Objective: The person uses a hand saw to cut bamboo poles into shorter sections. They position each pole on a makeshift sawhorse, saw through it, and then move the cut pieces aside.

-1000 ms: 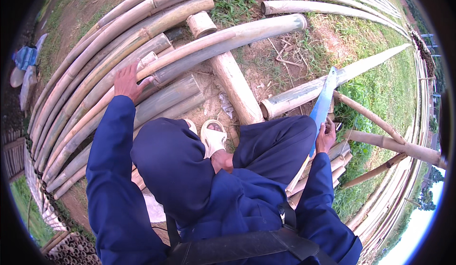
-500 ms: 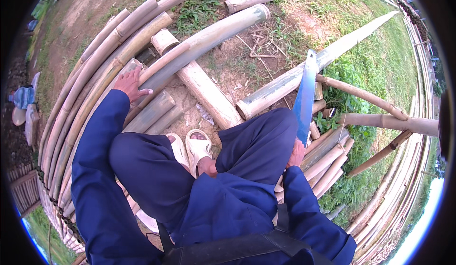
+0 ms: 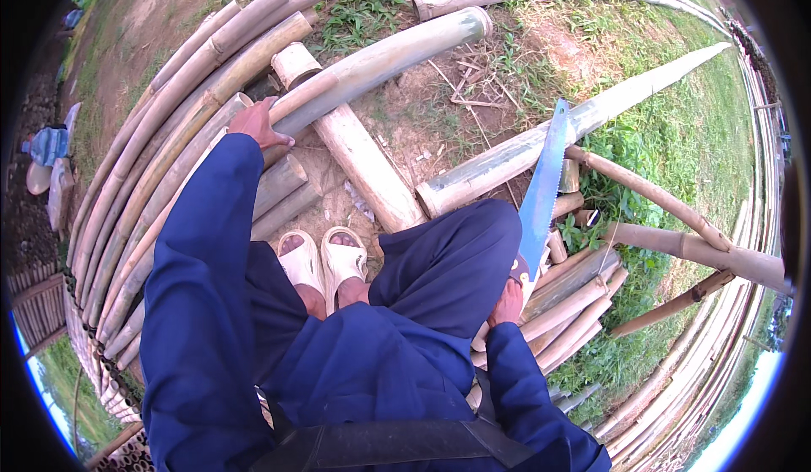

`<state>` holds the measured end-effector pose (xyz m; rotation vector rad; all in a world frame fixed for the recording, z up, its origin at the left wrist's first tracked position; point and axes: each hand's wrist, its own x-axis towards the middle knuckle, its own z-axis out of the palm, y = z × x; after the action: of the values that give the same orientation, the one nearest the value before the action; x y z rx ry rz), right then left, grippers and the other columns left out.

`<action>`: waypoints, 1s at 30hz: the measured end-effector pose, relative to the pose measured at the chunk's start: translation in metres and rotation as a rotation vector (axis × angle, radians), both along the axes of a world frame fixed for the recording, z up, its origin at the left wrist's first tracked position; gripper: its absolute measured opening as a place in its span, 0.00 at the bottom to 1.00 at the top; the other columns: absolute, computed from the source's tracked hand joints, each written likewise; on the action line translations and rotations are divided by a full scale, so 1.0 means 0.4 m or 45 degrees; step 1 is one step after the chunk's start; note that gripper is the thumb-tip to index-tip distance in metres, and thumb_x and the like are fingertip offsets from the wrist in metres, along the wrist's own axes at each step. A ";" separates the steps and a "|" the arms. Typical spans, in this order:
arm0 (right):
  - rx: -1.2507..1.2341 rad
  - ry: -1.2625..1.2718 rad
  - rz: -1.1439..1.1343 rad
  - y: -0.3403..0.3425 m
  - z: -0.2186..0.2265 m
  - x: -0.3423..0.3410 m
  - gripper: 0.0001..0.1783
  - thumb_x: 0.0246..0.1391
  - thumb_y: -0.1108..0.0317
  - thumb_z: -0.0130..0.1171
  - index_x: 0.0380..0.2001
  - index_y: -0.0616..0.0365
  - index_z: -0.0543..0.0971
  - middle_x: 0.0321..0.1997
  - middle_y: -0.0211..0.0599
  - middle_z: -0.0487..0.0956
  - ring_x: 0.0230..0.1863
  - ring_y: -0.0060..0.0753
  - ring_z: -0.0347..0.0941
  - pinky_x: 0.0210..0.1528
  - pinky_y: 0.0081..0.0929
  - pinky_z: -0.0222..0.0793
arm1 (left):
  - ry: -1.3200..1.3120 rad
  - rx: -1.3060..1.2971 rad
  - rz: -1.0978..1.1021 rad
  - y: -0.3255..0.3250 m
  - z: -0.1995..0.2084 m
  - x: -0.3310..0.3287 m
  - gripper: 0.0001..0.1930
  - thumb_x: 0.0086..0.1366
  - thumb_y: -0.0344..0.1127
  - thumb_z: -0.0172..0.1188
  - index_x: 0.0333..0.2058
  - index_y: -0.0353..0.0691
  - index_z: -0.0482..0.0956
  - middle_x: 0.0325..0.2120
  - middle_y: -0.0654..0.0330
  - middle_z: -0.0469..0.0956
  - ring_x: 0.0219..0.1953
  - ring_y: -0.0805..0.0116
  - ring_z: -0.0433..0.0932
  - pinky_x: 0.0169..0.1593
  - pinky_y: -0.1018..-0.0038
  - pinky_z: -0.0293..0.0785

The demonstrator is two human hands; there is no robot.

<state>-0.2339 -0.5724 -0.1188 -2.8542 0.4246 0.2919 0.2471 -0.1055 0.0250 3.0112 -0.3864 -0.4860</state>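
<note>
My left hand [image 3: 260, 124] is closed round the near part of a thick bamboo pole [image 3: 397, 56], its thumb along the near side. That pole lies across a shorter bamboo log [image 3: 363, 161] in front of my feet. Down by my right knee, my right hand [image 3: 508, 301] grips the handle of a handsaw [image 3: 543, 183]. The saw's blue blade points up and away, its toothed edge facing right. Its tip overlaps another long bamboo pole [image 3: 498, 168] in view; whether they touch I cannot tell.
Several long bamboo poles [image 3: 203, 66] lie bundled at my left. Cut bamboo pieces [image 3: 574, 303] are stacked beside my right leg. A frame of bamboo poles [image 3: 676, 240] stands at the right over grass. Short bamboo lengths [image 3: 283, 185] lie near my sandals [image 3: 302, 265].
My left hand has gone from spread fingers resting on the bamboo to a grip round the pole. My left knee has shifted, uncovering both sandals. The handsaw has dropped slightly toward me.
</note>
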 end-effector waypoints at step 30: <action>1.237 -0.756 -0.109 0.205 0.610 0.423 0.15 0.58 0.70 0.70 0.46 0.67 0.82 0.33 0.33 0.82 0.33 0.22 0.76 0.38 0.21 0.72 | -0.304 0.038 -0.122 -0.103 -0.054 0.040 0.59 0.44 0.59 0.78 0.69 0.32 0.60 0.54 0.44 0.76 0.58 0.49 0.75 0.62 0.59 0.68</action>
<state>-0.0646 -0.4904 0.1253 -1.8322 0.1903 -0.2985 0.2632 -0.1469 0.0034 3.0990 -0.5442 -0.1370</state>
